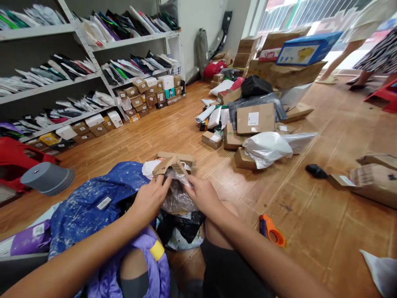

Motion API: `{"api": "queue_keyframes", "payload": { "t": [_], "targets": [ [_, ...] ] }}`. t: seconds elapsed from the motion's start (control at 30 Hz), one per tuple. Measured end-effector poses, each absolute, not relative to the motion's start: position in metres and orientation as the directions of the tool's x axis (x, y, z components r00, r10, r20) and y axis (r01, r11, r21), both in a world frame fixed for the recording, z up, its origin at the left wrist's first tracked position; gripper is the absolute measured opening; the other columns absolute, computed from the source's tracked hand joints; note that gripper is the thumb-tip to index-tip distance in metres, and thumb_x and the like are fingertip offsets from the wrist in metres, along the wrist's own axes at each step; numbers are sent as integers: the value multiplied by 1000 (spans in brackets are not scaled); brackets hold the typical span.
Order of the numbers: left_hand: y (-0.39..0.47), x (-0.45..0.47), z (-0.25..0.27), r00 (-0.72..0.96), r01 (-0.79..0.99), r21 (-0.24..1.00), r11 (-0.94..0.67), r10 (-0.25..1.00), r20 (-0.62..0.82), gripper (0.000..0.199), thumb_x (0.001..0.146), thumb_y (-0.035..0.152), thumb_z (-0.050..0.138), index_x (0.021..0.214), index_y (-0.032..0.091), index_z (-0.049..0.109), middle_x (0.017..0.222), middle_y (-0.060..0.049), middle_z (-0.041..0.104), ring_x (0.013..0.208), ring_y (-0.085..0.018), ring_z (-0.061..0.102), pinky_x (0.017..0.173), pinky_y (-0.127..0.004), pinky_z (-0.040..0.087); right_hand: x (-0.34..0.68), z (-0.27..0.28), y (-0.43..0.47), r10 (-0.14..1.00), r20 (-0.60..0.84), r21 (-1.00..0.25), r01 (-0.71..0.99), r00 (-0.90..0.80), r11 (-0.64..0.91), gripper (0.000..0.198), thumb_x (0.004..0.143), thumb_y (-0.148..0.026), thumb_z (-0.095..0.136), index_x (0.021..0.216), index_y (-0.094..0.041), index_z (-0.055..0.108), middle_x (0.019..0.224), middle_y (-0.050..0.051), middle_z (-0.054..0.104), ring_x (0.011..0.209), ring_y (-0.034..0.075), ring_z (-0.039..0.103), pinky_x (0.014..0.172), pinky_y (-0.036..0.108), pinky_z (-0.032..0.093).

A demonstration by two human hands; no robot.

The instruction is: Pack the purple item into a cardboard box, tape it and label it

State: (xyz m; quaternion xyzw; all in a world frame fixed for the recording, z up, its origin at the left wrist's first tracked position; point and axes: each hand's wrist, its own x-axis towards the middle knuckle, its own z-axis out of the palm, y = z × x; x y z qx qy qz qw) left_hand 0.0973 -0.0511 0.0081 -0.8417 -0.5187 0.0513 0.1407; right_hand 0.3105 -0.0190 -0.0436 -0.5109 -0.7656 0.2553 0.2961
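My left hand [153,193] is closed on the near edge of a torn cardboard box [173,166] and the plastic by it. Opposite it, my right hand [203,195] pinches crumpled clear plastic wrap [177,200] that hangs between both hands; its contents cannot be made out. Black and pale plastic mailers [182,227] lie underneath, between my legs. A big blue woven sack [108,194] with a white label rests beside my left forearm. Purple fabric with a yellow tag [157,250] is draped about my left leg.
An orange tape dispenser [273,231] lies on the floor at right. Ahead are piled parcels [256,120], with a blue box [308,49] on top. Shelves of mailers [133,41] line the left wall. Grey stacked tubs [46,179] stand left. A person's legs [344,58] are at upper right.
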Motion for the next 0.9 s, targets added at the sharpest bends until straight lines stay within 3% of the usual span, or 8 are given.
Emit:
{"api": "queue_keyframes", "payload": {
  "t": [0.17,0.3,0.43,0.5,0.6,0.7,0.8,0.9],
  "targets": [
    [-57,86,10,460,884,-130,-450,886,58,49,106,15,52,155,18,52,123,-13,68,105,-28,74,75,-34,63,300,-41,-18,928,132,-608,710,-349,354,10,102,-13,64,101,-16,73,103,10,80,91,22,72,77,28,40],
    [-63,67,19,424,869,151,-471,867,262,40,108,18,47,145,25,61,130,-9,67,106,-21,73,88,-31,60,301,-41,-19,919,172,-576,720,-355,386,9,104,-16,64,99,-16,71,105,9,79,91,21,70,76,29,38],
    [-73,52,30,217,856,355,-376,884,414,30,109,24,48,128,24,71,108,-5,67,88,-17,69,80,-27,56,306,-41,-23,917,163,-552,737,-363,390,10,105,-21,64,101,-18,72,106,9,79,92,22,71,75,29,37],
    [-78,53,34,169,856,400,-329,907,385,27,109,37,55,126,24,71,102,-4,67,80,-17,66,75,-29,55,308,-40,-24,917,149,-537,749,-369,389,9,105,-23,65,101,-18,72,108,9,79,93,23,72,75,29,37],
    [-83,61,29,190,902,323,-285,937,294,46,99,52,71,133,23,67,117,-10,71,103,-28,70,90,-38,56,309,-39,-27,910,159,-535,741,-383,406,9,104,-23,65,102,-19,73,110,9,80,94,23,72,74,30,36],
    [-79,67,18,150,940,288,-182,980,130,41,91,42,77,124,20,68,118,-15,74,112,-37,70,95,-44,54,307,-35,-31,912,160,-566,722,-378,398,11,105,-23,63,101,-20,73,106,7,80,92,22,72,72,29,34],
    [-74,66,13,109,882,460,-105,994,18,18,92,33,69,105,22,71,96,-8,77,93,-31,74,86,-38,54,306,-31,-35,926,113,-558,748,-361,360,14,105,-25,62,97,-20,73,100,7,81,89,22,72,69,30,30],
    [-73,62,18,12,668,741,-67,997,80,25,96,46,64,101,21,70,92,-4,77,87,-25,72,80,-32,53,308,-29,-42,942,73,-523,792,-328,316,17,105,-28,62,95,-20,73,96,8,81,86,23,72,67,31,26]
  ]
}}
